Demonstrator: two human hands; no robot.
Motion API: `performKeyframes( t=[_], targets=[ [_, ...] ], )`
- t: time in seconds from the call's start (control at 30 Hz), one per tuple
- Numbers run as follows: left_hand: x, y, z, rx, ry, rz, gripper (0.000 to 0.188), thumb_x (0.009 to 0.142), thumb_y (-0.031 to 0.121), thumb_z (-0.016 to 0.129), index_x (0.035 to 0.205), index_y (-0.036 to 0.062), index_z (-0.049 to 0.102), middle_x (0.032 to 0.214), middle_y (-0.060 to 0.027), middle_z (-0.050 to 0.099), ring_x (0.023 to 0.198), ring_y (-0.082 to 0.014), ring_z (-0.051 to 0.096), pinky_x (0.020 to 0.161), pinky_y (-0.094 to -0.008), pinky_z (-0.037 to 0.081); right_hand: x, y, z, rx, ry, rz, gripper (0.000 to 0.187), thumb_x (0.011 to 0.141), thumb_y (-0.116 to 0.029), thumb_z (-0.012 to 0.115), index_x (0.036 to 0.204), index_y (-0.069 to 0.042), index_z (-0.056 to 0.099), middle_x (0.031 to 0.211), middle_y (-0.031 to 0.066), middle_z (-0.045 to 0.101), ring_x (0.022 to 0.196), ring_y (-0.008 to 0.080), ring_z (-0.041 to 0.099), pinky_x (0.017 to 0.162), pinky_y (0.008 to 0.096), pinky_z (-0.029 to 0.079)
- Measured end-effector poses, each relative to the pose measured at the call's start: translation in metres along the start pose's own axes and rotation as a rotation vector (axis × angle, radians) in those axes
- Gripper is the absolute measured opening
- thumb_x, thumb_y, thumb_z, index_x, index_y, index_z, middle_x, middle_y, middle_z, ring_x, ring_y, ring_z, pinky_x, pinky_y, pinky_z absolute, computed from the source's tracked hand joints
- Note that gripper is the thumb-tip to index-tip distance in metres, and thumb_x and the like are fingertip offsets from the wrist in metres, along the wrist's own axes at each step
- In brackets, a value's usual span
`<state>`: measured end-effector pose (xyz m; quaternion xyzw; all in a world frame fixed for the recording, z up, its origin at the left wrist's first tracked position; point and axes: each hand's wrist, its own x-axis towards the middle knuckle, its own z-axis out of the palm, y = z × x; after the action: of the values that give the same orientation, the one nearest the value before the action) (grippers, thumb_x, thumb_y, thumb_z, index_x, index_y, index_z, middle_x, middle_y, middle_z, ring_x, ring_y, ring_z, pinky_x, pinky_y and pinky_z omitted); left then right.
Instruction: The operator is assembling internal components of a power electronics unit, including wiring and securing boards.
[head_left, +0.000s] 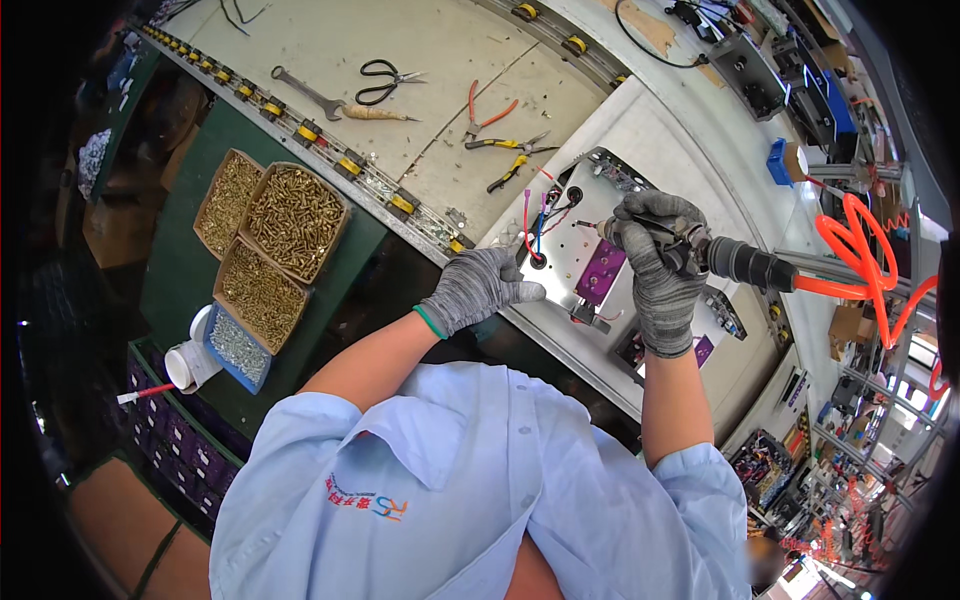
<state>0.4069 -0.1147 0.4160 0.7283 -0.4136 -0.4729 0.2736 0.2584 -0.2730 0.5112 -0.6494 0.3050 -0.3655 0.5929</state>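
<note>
My right hand (660, 270), in a grey knit glove, is closed around an air screwdriver (735, 260). Its thin bit points left over a pale metal chassis (560, 245). A purple block (600, 270) sits on that chassis just below the bit. Red, blue and black wires (540, 225) rise from holes near the chassis's left side. My left hand (475, 290), gloved the same way, lies at the chassis's near left edge, thumb stretched out and apart from the fingers. It appears to hold nothing; its fingertips are partly hidden.
Boxes of brass screws (295, 215) and a blue tray of silver screws (238, 350) stand left. Beyond the roller rail lie a wrench (310, 95), scissors (385, 82), red-handled pliers (487, 112) and yellow-black cutters (515, 155). An orange coiled hose (860, 250) trails right from the screwdriver.
</note>
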Motion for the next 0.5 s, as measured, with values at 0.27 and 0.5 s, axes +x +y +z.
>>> performKeyframes(
  t=[0.27,0.5],
  targets=[
    [0.004,-0.015,0.01,-0.026,0.036,0.011,0.059,0.071,0.06,0.08,0.079,0.0036,0.062,0.079,-0.0095,0.069,0.077,-0.0237,0.067,0.078,-0.038,0.053,-0.006,0.004,0.007,-0.058,-0.016,-0.036,0.025,0.082,0.005,0.069,0.105,-0.002,0.062,0.099,0.0084,0.069,0.089,0.0157,0.067,0.084,0.0309,0.056],
    [0.004,-0.035,-0.003,-0.655,-0.055,-0.127,0.057,0.079,0.056,0.075,0.097,0.0028,0.063,0.088,-0.0119,0.069,0.068,-0.0174,0.065,0.059,-0.0318,0.054,0.01,0.014,0.004,0.089,-0.025,0.06,0.022,0.084,0.005,0.068,0.103,-0.004,0.059,0.093,0.0048,0.065,0.078,0.0125,0.064,0.073,0.0258,0.055]
  ],
)
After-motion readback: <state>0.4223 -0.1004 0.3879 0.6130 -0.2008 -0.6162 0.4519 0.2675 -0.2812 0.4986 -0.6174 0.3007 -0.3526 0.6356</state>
